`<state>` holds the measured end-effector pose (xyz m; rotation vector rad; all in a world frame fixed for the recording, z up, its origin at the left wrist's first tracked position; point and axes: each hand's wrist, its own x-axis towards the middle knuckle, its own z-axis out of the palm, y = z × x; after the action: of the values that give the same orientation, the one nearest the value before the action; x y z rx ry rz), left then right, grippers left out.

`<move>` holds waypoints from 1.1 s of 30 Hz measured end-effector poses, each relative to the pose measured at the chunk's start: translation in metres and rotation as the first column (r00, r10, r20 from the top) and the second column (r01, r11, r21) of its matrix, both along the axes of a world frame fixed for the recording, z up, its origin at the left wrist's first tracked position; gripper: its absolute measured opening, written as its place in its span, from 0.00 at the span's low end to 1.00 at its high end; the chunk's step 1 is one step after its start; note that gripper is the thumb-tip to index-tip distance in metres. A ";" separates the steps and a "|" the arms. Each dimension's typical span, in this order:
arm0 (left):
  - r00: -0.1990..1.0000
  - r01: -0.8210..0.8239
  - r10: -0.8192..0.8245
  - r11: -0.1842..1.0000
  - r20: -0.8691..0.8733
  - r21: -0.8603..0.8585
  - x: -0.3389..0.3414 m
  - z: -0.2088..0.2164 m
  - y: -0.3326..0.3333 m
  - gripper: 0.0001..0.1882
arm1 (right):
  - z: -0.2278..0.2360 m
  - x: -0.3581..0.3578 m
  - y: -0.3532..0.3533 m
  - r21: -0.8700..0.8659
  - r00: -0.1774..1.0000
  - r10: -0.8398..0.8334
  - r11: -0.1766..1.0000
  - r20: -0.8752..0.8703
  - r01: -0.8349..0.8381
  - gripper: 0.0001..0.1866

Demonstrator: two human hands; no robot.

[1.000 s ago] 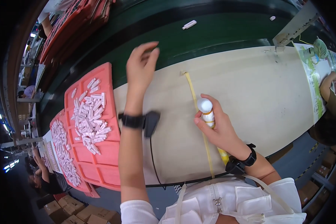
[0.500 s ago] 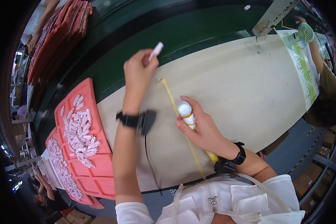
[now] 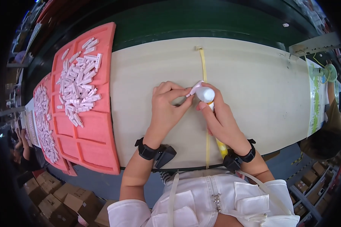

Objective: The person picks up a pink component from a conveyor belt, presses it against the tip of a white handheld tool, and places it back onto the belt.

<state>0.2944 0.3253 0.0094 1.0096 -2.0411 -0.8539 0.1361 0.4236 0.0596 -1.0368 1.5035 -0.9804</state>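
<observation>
Over the middle of the table, my left hand (image 3: 166, 106) pinches a small white plastic piece (image 3: 195, 88) between thumb and fingertips. My right hand (image 3: 228, 123) is wrapped round a white cylinder (image 3: 205, 94) with a round pale top and an orange-yellow band, which looks like a small bottle. The cylinder's top is close beside the piece; whether they touch I cannot tell. My right index finger reaches the upper end of the piece. Below my right hand lies a yellow object (image 3: 221, 148), partly hidden by the wrist strap.
Left of my hands, a pink foam tray (image 3: 96, 132) bears a heap of similar white pieces (image 3: 79, 77); another tray (image 3: 51, 157) is beyond it. A yellow tape strip (image 3: 203, 64) crosses the table (image 3: 261, 94). A green fan (image 3: 330, 72) stands at right, near another person (image 3: 335, 108).
My left hand has come down from the far side with the white piece, to the cylinder in my right hand. The view has shifted, showing the trays more fully.
</observation>
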 end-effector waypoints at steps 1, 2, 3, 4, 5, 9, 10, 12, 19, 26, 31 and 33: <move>1.000 -0.009 0.009 1.000 -0.003 0.004 0.001 -0.001 0.000 0.10 | 0.000 0.001 0.000 -0.036 0.999 -0.022 0.999 -0.037 0.021 0.26; 1.000 -0.001 0.001 1.000 -0.006 0.000 0.002 -0.002 0.000 0.09 | 0.000 0.001 0.000 -0.074 0.996 -0.046 0.996 -0.071 0.041 0.26; 1.000 0.011 -0.011 1.000 -0.013 -0.006 0.000 -0.001 0.000 0.09 | 0.001 0.001 0.000 -0.114 0.992 -0.075 0.992 -0.106 0.063 0.26; 1.000 0.024 -0.024 1.000 -0.018 -0.011 -0.001 -0.001 0.000 0.09 | 0.000 0.001 -0.001 -0.112 0.991 -0.071 0.992 -0.109 0.059 0.26; 1.000 0.021 -0.021 1.000 -0.020 -0.009 -0.002 0.000 0.000 0.09 | -0.002 0.002 -0.002 -0.233 0.983 -0.088 0.971 -0.163 0.049 0.25; 0.999 0.028 -0.029 0.999 -0.022 -0.034 -0.004 0.001 0.000 0.09 | -0.020 0.007 -0.005 -0.397 0.962 -0.105 0.918 -0.252 -0.004 0.25; 1.000 0.025 -0.025 0.999 -0.015 -0.034 -0.003 0.000 0.000 0.09 | -0.024 0.007 -0.007 -0.335 0.968 -0.067 0.942 -0.243 -0.019 0.25; 1.000 0.018 -0.018 0.999 -0.002 -0.035 -0.001 0.000 -0.001 0.09 | -0.023 0.005 -0.006 -0.273 0.972 -0.033 0.962 -0.234 -0.033 0.25; 0.991 0.078 -0.057 0.982 -0.120 0.173 -0.006 0.020 0.011 0.10 | -0.002 -0.010 -0.011 -0.050 0.959 -0.282 0.958 0.007 0.282 0.28; 0.843 0.340 0.059 0.710 -0.534 0.616 -0.014 0.020 0.021 0.06 | -0.002 -0.010 -0.005 -0.121 0.955 -0.284 0.949 0.084 0.292 0.31; 0.873 0.304 0.042 0.731 -0.485 0.611 -0.008 0.011 0.027 0.07 | -0.025 -0.012 -0.002 -0.301 0.965 -0.262 0.923 -0.029 0.241 0.34; 0.880 0.291 0.033 0.752 -0.474 0.591 -0.008 0.013 0.030 0.07 | -0.019 -0.010 -0.001 -0.251 0.967 -0.254 0.936 0.007 0.248 0.35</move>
<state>0.2863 0.3550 0.0226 0.8819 -1.4193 -1.7828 0.1257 0.4229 0.0404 -1.0508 1.5887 -1.3708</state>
